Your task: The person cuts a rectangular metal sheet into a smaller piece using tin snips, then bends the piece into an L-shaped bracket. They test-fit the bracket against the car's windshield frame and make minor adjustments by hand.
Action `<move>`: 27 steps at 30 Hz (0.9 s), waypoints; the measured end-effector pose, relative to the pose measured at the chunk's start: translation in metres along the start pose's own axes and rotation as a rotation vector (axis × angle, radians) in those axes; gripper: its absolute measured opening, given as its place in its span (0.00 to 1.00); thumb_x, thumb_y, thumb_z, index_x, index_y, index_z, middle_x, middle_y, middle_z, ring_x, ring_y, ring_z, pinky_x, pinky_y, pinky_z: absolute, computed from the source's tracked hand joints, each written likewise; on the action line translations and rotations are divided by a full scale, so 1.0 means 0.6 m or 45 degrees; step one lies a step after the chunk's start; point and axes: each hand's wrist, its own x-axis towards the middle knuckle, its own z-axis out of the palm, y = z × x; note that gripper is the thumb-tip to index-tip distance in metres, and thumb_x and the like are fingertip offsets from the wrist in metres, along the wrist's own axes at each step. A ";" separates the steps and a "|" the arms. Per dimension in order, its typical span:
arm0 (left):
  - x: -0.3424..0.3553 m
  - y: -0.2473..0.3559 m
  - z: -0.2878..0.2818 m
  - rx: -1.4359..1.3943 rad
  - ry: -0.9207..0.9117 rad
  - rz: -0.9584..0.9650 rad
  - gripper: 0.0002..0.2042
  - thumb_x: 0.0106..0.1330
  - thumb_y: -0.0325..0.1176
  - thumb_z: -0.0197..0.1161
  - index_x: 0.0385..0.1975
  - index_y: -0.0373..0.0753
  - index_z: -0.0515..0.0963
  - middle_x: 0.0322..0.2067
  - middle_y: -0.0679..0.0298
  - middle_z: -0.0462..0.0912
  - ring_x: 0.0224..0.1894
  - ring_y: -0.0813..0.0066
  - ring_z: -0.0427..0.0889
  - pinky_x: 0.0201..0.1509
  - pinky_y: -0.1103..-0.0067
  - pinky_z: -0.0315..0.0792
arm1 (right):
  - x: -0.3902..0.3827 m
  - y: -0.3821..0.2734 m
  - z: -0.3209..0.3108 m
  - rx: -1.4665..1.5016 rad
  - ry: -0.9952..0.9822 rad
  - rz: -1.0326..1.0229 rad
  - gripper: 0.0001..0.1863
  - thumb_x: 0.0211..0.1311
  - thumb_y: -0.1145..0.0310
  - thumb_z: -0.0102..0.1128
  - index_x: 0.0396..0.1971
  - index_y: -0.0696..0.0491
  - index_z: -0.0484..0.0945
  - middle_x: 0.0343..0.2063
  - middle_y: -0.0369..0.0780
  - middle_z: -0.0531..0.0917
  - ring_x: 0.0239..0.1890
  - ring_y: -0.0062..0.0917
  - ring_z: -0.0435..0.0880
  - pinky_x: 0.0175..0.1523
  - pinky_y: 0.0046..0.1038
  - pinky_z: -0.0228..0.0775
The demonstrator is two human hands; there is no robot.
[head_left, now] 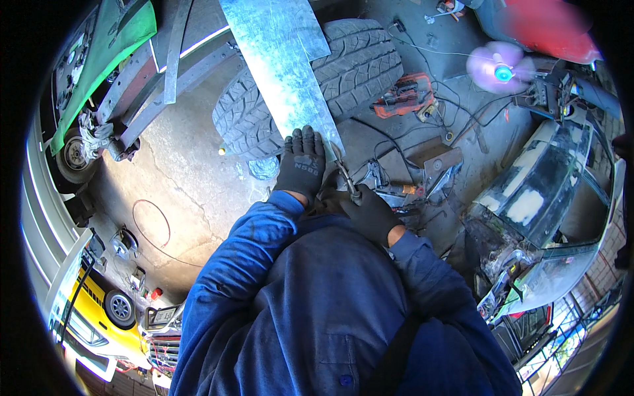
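A shiny sheet of metal with a stepped edge lies across a large black tyre and reaches toward my body. Its near end rests under my left hand, in a dark glove, fingers stretched out and lying flat on the metal. My right hand, gloved too, is closed round the handles of tin snips. The jaws of the snips are at the right corner of the sheet's near end. How far they are apart is too small to tell.
Behind the tyre's right side sits an orange-red tool case, with cables around it. A fan spins at the far right. Metal scraps and a car door lie right. A yellow vehicle stands at the lower left.
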 end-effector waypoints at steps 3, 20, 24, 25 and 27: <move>0.001 -0.002 -0.003 -0.024 -0.024 0.000 0.36 0.64 0.37 0.60 0.72 0.27 0.65 0.73 0.36 0.65 0.74 0.35 0.67 0.78 0.50 0.60 | 0.007 0.001 -0.003 0.076 -0.039 -0.093 0.25 0.70 0.52 0.62 0.48 0.63 0.78 0.36 0.53 0.85 0.40 0.45 0.85 0.48 0.41 0.75; -0.009 -0.010 0.021 0.053 0.023 0.057 0.32 0.74 0.38 0.53 0.75 0.30 0.62 0.78 0.39 0.57 0.79 0.39 0.60 0.81 0.50 0.55 | 0.001 0.045 0.014 -0.185 -0.030 0.118 0.28 0.66 0.50 0.61 0.51 0.61 0.78 0.43 0.59 0.86 0.49 0.55 0.86 0.54 0.48 0.77; -0.025 -0.021 0.040 -0.124 0.131 0.090 0.33 0.74 0.40 0.53 0.78 0.35 0.60 0.80 0.46 0.56 0.81 0.40 0.53 0.83 0.51 0.48 | -0.065 0.138 0.035 -0.181 -0.001 0.273 0.32 0.63 0.46 0.62 0.53 0.60 0.79 0.47 0.58 0.87 0.52 0.53 0.86 0.58 0.49 0.77; -0.025 -0.025 0.041 -0.160 0.188 0.142 0.33 0.73 0.40 0.54 0.78 0.35 0.61 0.80 0.47 0.56 0.82 0.39 0.52 0.83 0.51 0.47 | -0.088 0.171 0.044 -0.169 0.040 0.358 0.32 0.63 0.46 0.62 0.53 0.60 0.79 0.46 0.58 0.87 0.52 0.53 0.87 0.58 0.49 0.77; -0.026 -0.028 0.038 -0.197 0.213 0.217 0.33 0.72 0.39 0.58 0.77 0.37 0.62 0.80 0.47 0.56 0.82 0.38 0.51 0.84 0.51 0.45 | -0.139 0.242 0.071 -0.118 0.164 0.490 0.32 0.64 0.45 0.59 0.51 0.60 0.79 0.44 0.57 0.87 0.50 0.53 0.87 0.56 0.50 0.77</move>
